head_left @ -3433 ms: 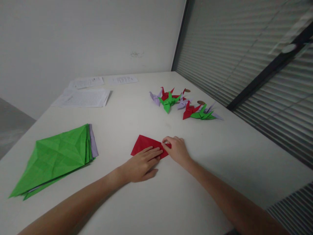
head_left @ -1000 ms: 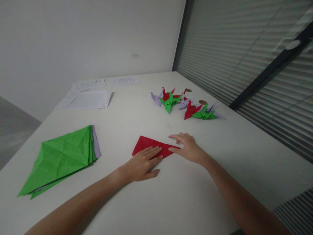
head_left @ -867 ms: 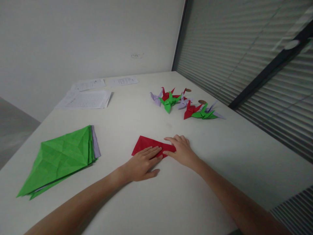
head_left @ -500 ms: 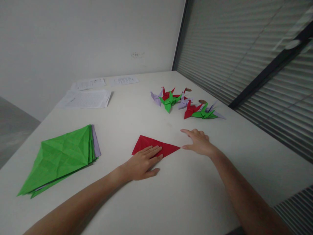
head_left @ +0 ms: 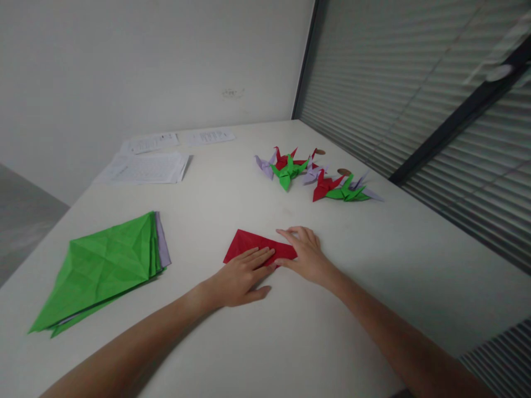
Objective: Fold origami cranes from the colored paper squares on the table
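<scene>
A folded red origami paper (head_left: 245, 241), kite-shaped, lies flat on the white table. My left hand (head_left: 244, 277) rests flat across its near edge, fingers stretched out and thumb apart. Over the paper's right end is my right hand (head_left: 305, 254), thumb and forefinger spread to either side of it. That hand covers the pointed tip. Whether its fingers press on the paper, I cannot tell.
On the left lies a stack of creased green and purple paper (head_left: 103, 254). Several folded paper cranes (head_left: 287, 172) in red, green and purple sit at the back right. Printed sheets (head_left: 151, 167) lie at the back left. Window blinds (head_left: 398, 83) border the right side.
My right hand has moved left from beyond the paper's tip to over its right end. My left hand and the red paper have stayed in place.
</scene>
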